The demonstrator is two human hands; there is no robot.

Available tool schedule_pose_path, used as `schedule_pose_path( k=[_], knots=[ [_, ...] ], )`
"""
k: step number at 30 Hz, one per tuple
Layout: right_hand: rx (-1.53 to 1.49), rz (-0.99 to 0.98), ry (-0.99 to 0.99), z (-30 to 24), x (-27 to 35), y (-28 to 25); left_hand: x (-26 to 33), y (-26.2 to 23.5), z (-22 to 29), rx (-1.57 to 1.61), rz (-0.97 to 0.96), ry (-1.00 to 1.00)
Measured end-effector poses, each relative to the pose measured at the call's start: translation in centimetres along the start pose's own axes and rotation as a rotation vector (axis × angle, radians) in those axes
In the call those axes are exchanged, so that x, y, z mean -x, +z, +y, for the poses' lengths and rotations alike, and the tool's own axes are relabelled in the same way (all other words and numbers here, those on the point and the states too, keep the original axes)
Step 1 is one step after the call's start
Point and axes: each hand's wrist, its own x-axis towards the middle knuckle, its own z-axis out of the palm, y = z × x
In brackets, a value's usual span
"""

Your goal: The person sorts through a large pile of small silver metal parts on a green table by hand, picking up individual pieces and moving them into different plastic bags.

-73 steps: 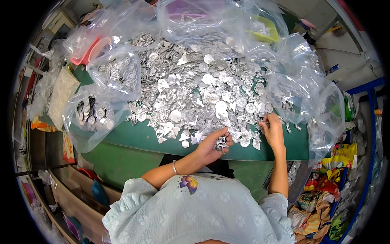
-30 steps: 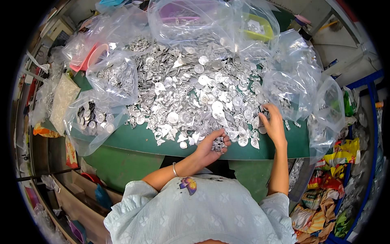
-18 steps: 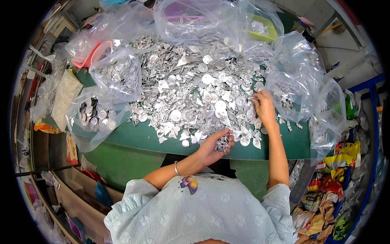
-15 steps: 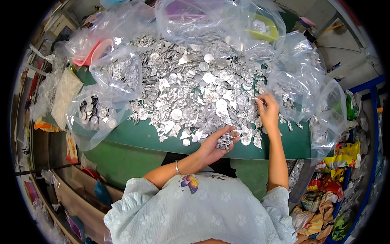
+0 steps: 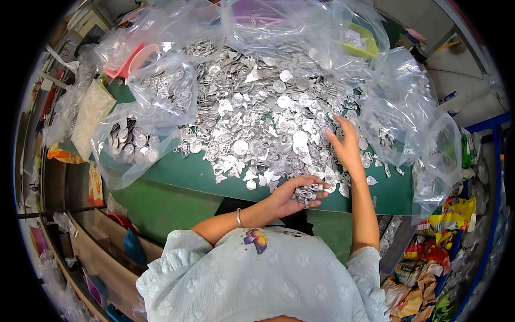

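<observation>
A wide heap of silver metal charms point(image 5: 257, 112) covers the middle of the green table point(image 5: 171, 172): discs, leaf shapes, stars and openwork pieces. My left hand point(image 5: 287, 198) is cupped, palm up, at the near edge of the table. Several openwork silver charms point(image 5: 308, 194) lie in it, with the fingers curled around them. Over the right side of the heap reaches my right hand point(image 5: 346, 144), its thumb and index finger apart and their tips at the charms. Nothing shows between those fingers.
Clear plastic bags of charms stand left point(image 5: 126, 145) and right point(image 5: 394, 129) of the heap. Behind are a red scoop point(image 5: 124, 63) and a yellow-green tray point(image 5: 362, 43) under plastic. Colourful packaging point(image 5: 429, 236) fills a blue rack at lower right; a drawer-like box point(image 5: 112, 236) sits lower left.
My right thumb and index finger have parted from a pinch, and the hand now reaches over the heap. The charms in my left hand sit differently. The whole view has shifted slightly.
</observation>
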Motion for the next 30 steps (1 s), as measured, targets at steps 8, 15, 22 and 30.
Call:
schedule_pose_path(
  k=[8,15,22,30],
  knots=[
    [0.014,-0.319,0.005,-2.2,2.1,0.2,-0.2,-1.6,-0.2,0.044,-0.026,0.018],
    [-0.232,-0.328,0.075,-1.2,1.9,-1.5,-0.5,-1.7,-0.4,0.035,-0.041,-0.015],
    [0.369,-0.033,0.068,1.7,-2.8,3.2,-0.6,-1.4,-0.4,0.018,-0.052,-0.038],
    [-0.063,-0.041,0.066,-0.1,-2.7,3.6,-0.1,-1.6,0.2,0.027,-0.003,-0.008]
  ],
)
